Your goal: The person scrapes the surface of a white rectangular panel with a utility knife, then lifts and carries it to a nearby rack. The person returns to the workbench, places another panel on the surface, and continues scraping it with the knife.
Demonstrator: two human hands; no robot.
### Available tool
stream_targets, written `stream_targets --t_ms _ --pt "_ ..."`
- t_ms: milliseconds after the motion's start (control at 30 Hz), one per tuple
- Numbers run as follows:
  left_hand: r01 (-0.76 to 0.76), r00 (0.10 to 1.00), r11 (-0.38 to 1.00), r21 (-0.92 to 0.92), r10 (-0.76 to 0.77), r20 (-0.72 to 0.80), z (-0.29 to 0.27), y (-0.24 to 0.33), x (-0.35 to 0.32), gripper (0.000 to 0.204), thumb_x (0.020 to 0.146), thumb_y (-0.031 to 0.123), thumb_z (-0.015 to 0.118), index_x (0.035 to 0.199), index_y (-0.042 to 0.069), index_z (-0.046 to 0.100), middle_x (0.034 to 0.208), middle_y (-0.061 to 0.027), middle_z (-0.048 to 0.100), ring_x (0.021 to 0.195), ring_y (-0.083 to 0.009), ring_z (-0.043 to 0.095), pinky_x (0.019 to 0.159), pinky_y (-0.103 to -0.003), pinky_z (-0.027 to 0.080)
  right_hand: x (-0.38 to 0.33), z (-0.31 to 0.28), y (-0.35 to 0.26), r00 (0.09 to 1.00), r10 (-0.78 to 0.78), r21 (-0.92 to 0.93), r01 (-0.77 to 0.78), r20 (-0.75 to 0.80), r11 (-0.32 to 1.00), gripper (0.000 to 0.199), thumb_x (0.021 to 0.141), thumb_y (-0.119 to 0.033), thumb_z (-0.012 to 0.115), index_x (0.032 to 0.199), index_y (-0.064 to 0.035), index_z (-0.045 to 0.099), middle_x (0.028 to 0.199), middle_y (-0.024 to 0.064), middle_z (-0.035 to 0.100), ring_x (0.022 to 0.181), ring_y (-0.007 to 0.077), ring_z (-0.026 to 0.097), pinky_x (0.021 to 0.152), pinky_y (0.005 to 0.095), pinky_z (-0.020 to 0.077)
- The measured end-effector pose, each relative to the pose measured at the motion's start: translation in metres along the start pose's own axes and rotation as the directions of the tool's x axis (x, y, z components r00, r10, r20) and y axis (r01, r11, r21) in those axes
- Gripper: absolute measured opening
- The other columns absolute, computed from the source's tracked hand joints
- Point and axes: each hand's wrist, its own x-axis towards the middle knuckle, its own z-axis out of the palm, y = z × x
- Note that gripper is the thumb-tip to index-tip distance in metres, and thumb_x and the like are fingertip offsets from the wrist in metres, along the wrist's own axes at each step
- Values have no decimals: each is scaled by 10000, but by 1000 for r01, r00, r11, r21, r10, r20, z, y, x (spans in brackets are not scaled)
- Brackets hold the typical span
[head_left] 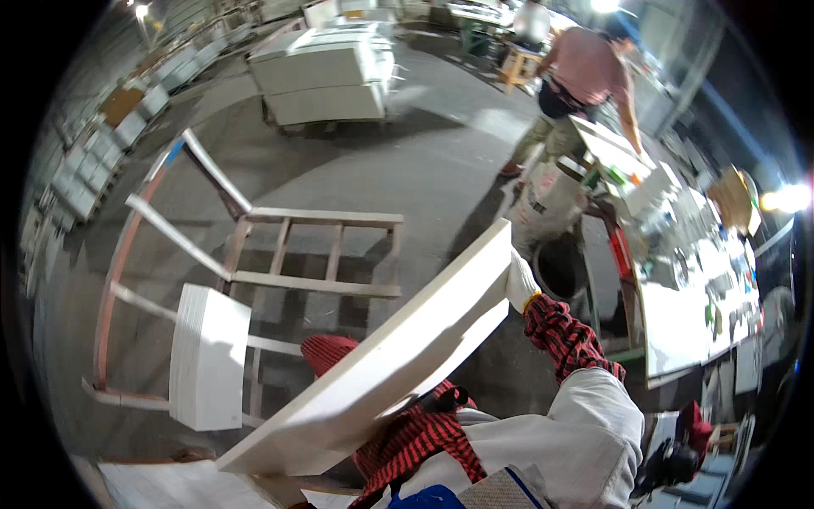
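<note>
Hall dim overall, light patchy. Right lamp (787, 198) burned out to a white blob with a halo; top lamp (605, 4) likewise blown. Pale bluish flare streaks the upper right. Smaller lamp (142, 11) glows upper left. Floor (441, 174) grey, bright patches broken by long shadows; dark pool under the white stack (318, 81). Panel (381, 360) strongly lit, soft-edged shadow across its face. Worktable (674, 331) glaring, fine detail washed out. Far background soft. Fisheye strong: straight edges bow toward the rim, corners black, right margin murky.
</note>
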Motion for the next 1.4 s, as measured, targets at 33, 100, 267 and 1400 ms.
stream_targets --t_ms 33,100,267,1400 --pt "52 999 997 -54 -53 -12 22 28 -13 638 1063 333 406 1547 -15 181 1496 -217 344 1288 -311 457 1041 -442 453 4 -44 14 984 -169 -229 177 53 957 530 1023 -465 494 1329 -38 566 1238 74 626 1110 207 549 973 356 429" --pt "107 992 984 -144 -95 85 62 61 -22 647 1079 380 348 1557 -16 163 1514 -226 330 1289 -311 458 1051 -435 438 -8 -110 29 951 -302 -508 293 67 810 568 1051 -446 435 1424 -21 477 1322 106 592 1191 224 530 1030 352 398" --pt "-4 882 1000 0 3 471 121 -25 35 821 1032 626 293 1534 -24 282 1555 -175 361 1382 -283 408 1120 -375 366 -28 -120 10 963 42 -475 -168 -265 864 597 1065 -429 328 1500 -22 369 1374 233 528 1347 350 469 1115 392 335" --pt "334 366 847 413 -521 771 637 -32 77 843 981 727 265 1503 82 411 1445 -111 526 1234 -276 557 1027 -407 465 240 -372 32 680 349 -472 -713 -645 518 759 999 -573 175 1379 -19 527 1444 260 492 1394 402 415 1164 488 294"
